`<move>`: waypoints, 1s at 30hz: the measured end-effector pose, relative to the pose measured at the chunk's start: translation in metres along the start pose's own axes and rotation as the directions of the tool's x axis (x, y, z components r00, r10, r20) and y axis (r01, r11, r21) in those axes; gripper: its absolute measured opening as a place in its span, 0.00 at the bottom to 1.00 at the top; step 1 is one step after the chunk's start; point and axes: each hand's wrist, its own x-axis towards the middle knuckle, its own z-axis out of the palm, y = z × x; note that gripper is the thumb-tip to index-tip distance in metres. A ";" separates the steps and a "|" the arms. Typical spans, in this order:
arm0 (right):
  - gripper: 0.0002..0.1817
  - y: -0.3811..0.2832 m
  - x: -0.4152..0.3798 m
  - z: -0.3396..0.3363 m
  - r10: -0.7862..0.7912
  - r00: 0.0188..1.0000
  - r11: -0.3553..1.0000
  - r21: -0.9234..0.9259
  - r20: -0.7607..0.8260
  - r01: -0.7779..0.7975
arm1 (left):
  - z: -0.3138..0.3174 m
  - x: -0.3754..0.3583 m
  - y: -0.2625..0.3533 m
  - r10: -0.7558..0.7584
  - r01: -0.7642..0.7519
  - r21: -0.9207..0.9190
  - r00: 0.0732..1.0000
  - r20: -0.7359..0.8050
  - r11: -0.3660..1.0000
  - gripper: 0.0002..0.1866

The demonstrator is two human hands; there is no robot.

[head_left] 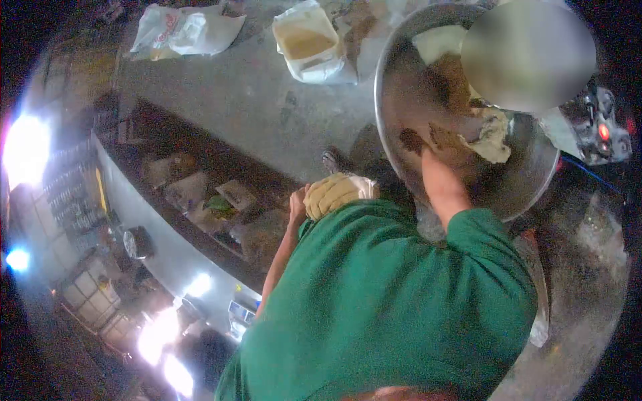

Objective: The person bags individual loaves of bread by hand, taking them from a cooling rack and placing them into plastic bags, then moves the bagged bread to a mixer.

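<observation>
My left hand point(299, 204) grips the left side of a large, pale yellow, dough-like lump point(338, 194) against the front of my green shirt. Whitish wrapping shows at the lump's right end. My right arm reaches into a wide metal bowl point(382, 120). Down inside it, my right hand point(416, 142) is dark and smeared, so its fingers cannot be made out. A torn, pale piece of dough point(493, 137) lies to the right of that hand. Brown staining covers part of the bowl's inside. A blurred oval hides the bowl's upper right.
An open white container point(307, 43) with tan contents stands on the grey floor point(221, 87). Left of it lies a white printed bag point(190, 30). A shelf with several bags point(190, 194) runs under a metal counter point(160, 240). A device with a red light point(603, 131) sits beside the bowl.
</observation>
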 end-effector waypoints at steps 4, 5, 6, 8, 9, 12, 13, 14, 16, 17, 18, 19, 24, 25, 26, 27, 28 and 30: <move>0.20 -0.031 -0.006 0.013 0.021 0.999 1.000 0.000 0.034 -0.021 | -0.012 0.024 0.013 0.005 0.004 -0.108 0.996 0.084 0.994 0.30; 0.20 -0.035 -0.009 0.012 0.037 0.999 0.999 -0.013 0.037 -0.036 | -0.019 0.027 0.009 0.017 -0.003 -0.104 0.990 0.138 0.995 0.30; 0.20 -0.036 -0.009 0.007 0.053 0.998 0.998 -0.028 0.038 -0.052 | -0.024 0.039 -0.001 0.034 -0.015 -0.103 0.981 0.190 0.995 0.29; 0.21 -0.028 -0.010 -0.007 0.099 0.994 0.994 -0.056 0.049 -0.096 | -0.020 0.075 -0.041 0.116 -0.101 -0.084 0.975 0.192 0.991 0.29; 0.21 -0.021 -0.012 -0.015 0.120 0.991 0.992 -0.046 0.055 -0.117 | -0.008 0.098 -0.079 0.177 -0.170 -0.062 0.974 0.144 0.983 0.28; 0.15 -0.005 -0.053 -0.029 0.126 0.991 0.946 0.305 -0.036 -0.109 | -0.030 0.117 -0.084 0.168 -0.136 -0.146 0.958 0.232 0.980 0.25; 0.13 -0.005 -0.074 -0.029 0.124 0.989 0.895 0.440 -0.080 -0.077 | -0.042 0.119 -0.080 0.134 -0.080 -0.187 0.944 0.302 0.979 0.24; 0.12 -0.008 -0.099 -0.024 0.125 0.984 0.824 0.565 -0.125 -0.033 | -0.045 0.126 -0.089 0.232 -0.193 -0.148 0.917 0.324 0.970 0.23; 0.11 -0.056 -0.154 -0.019 0.286 0.907 0.871 0.478 -0.307 -0.113 | -0.047 0.140 -0.113 0.409 -0.412 -0.076 0.831 0.378 0.908 0.21; 0.11 -0.038 -0.153 -0.017 0.295 0.899 0.877 0.465 -0.324 -0.120 | -0.050 0.143 -0.118 0.374 -0.421 0.047 0.847 0.378 0.906 0.21; 0.11 -0.025 -0.157 -0.015 0.301 0.891 0.883 0.453 -0.340 -0.125 | -0.055 0.148 -0.122 0.346 -0.428 0.172 0.865 0.364 0.887 0.20; 0.12 -0.029 -0.159 -0.008 0.412 0.821 0.853 0.483 -0.395 -0.196 | -0.059 0.152 -0.126 0.318 -0.426 0.294 0.881 0.350 0.856 0.19; 0.16 0.009 -0.170 0.004 0.239 0.683 0.962 0.070 -0.690 -0.266 | -0.062 0.176 -0.148 0.347 -0.383 0.005 0.843 0.412 0.924 0.17; 0.16 -0.020 -0.196 -0.001 0.263 0.696 0.954 0.070 -0.668 -0.293 | -0.058 0.186 -0.153 0.366 -0.364 -0.089 0.829 0.422 0.927 0.16; 0.16 -0.044 -0.217 -0.002 0.284 0.708 0.945 0.067 -0.646 -0.319 | -0.058 0.191 -0.156 0.379 -0.349 -0.150 0.822 0.425 0.925 0.16; 0.17 -0.053 -0.227 -0.001 0.266 0.674 0.955 0.092 -0.690 -0.282 | -0.058 0.195 -0.152 0.379 -0.344 -0.160 0.823 0.422 0.925 0.16; 0.18 -0.054 -0.232 0.002 0.294 0.665 0.940 0.081 -0.686 -0.333 | -0.068 0.176 -0.124 0.359 -0.343 -0.113 0.850 0.386 0.933 0.15; 0.18 -0.033 -0.233 0.003 0.274 0.654 0.921 -0.003 -0.705 -0.390 | -0.078 0.158 -0.086 0.403 -0.411 -0.051 0.850 0.339 0.910 0.15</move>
